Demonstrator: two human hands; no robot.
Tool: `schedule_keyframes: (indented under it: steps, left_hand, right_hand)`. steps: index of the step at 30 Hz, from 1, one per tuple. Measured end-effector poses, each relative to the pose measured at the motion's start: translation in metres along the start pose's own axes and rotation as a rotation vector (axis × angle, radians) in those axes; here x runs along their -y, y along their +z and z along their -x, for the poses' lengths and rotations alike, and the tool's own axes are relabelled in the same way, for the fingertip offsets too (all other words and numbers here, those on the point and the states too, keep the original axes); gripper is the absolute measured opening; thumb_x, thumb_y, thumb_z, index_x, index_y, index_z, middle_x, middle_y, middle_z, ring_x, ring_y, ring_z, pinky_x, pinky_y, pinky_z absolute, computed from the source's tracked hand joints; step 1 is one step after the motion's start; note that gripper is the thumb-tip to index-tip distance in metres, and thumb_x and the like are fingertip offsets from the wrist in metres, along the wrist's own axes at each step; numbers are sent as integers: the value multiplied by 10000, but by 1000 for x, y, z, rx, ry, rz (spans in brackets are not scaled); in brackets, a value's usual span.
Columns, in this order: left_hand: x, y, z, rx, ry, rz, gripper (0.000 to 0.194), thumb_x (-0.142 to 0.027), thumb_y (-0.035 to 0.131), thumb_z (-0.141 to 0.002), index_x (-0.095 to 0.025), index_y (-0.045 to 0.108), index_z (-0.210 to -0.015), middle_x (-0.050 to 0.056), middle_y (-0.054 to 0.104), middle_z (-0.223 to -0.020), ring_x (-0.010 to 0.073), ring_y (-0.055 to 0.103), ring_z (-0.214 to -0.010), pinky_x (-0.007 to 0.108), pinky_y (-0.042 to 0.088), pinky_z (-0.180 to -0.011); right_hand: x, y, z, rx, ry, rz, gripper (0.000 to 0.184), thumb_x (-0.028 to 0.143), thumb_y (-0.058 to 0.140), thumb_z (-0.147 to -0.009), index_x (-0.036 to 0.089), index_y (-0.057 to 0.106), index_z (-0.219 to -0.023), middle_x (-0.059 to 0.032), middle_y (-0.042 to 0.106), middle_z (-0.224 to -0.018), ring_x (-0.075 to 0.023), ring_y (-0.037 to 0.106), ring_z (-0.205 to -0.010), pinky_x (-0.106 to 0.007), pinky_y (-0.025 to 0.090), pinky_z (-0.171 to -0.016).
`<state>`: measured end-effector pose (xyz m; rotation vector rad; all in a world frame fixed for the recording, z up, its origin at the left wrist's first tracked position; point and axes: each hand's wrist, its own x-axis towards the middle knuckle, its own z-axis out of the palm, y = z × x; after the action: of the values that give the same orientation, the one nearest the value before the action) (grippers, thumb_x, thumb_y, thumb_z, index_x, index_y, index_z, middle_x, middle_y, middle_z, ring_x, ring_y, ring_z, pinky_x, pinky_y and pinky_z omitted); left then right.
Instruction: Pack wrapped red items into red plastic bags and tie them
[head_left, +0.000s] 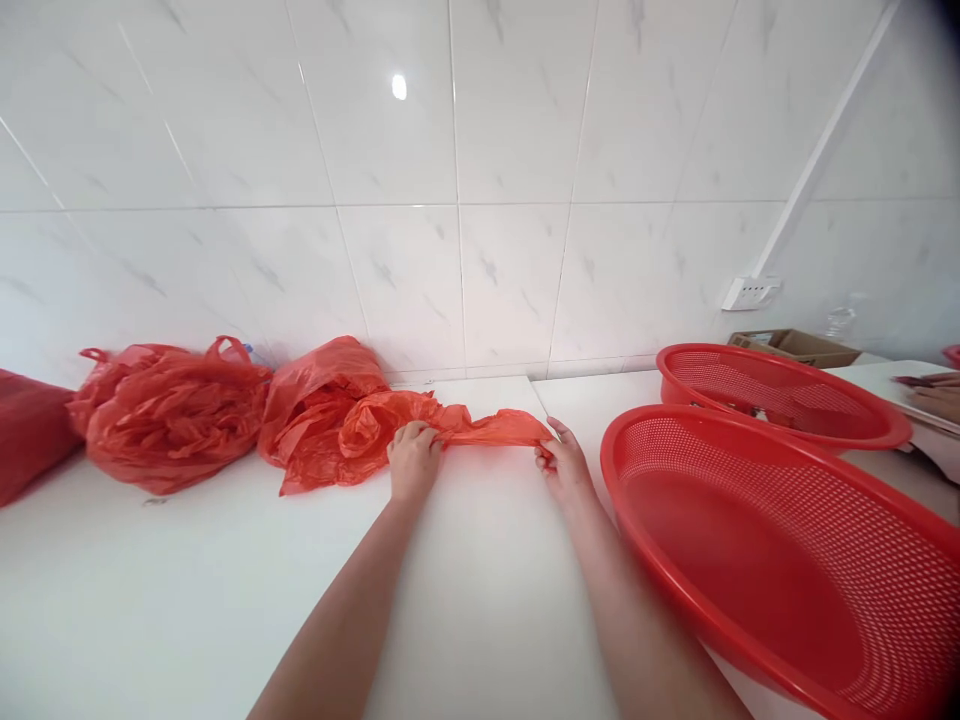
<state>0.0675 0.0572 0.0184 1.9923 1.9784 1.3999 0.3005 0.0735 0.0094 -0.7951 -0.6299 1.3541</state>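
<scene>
A red plastic bag (480,428) lies stretched out on the white table (150,590) near the wall. My left hand (412,460) is closed around its middle. My right hand (562,462) pinches its right end. The bag's left part is crumpled and joins a heap of red plastic bags (322,410) against the wall.
A second pile of red bags (169,410) and a dark red bundle (30,430) lie further left. Two red perforated baskets (780,550) (780,395) stand at the right. A cardboard box (795,346) and another person's hand (937,395) are at the far right. A wall socket (750,292) sits above.
</scene>
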Motion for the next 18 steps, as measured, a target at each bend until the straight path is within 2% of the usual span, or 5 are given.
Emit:
schedule_keyframes:
  steps: [4, 7, 10, 13, 18]
  left_hand:
    - [14, -14, -1, -49, -104, 154, 197, -291, 492, -810, -193, 642, -729, 74, 609, -859, 235, 551, -858, 364, 429, -776]
    - [9, -11, 4, -59, -199, 314, 270, -375, 439, -846, -176, 594, -749, 34, 571, -707, 173, 532, -671, 289, 428, -638]
    - [-7, 0, 12, -22, -232, 475, 239, -388, 477, -831, -176, 584, -853, 27, 603, -772, 150, 546, -697, 258, 429, -649]
    - [-28, 10, 24, 134, -226, 612, 218, -382, 548, -793, -174, 613, -794, 24, 626, -751, 147, 562, -692, 254, 432, -654]
    - [-41, 19, 36, 247, -310, 755, 254, -403, 620, -729, -160, 610, -657, 29, 610, -702, 150, 551, -664, 266, 437, -635]
  right_hand:
    - [9, -11, -7, 15, -7, -255, 383, 449, 652, -698, 247, 533, -1002, -6, 648, -878, -129, 632, -741, -241, 516, -589]
    - [4, -6, -4, 102, 44, -299, 454, 620, 561, -755, 261, 536, -1031, -47, 647, -1014, -185, 640, -909, -330, 547, -703]
    - [-8, 7, 3, 209, 79, -49, 444, 564, 632, -744, 243, 568, -1044, -53, 653, -965, -169, 640, -800, -291, 523, -645]
    - [-22, 22, 6, 300, 16, 233, 399, 535, 647, -733, 204, 615, -953, -45, 658, -850, -160, 616, -680, -285, 492, -595]
    - [-31, 25, 3, 225, -20, 354, 256, 370, 736, -609, 167, 618, -709, -34, 647, -705, -174, 597, -658, -294, 478, -621]
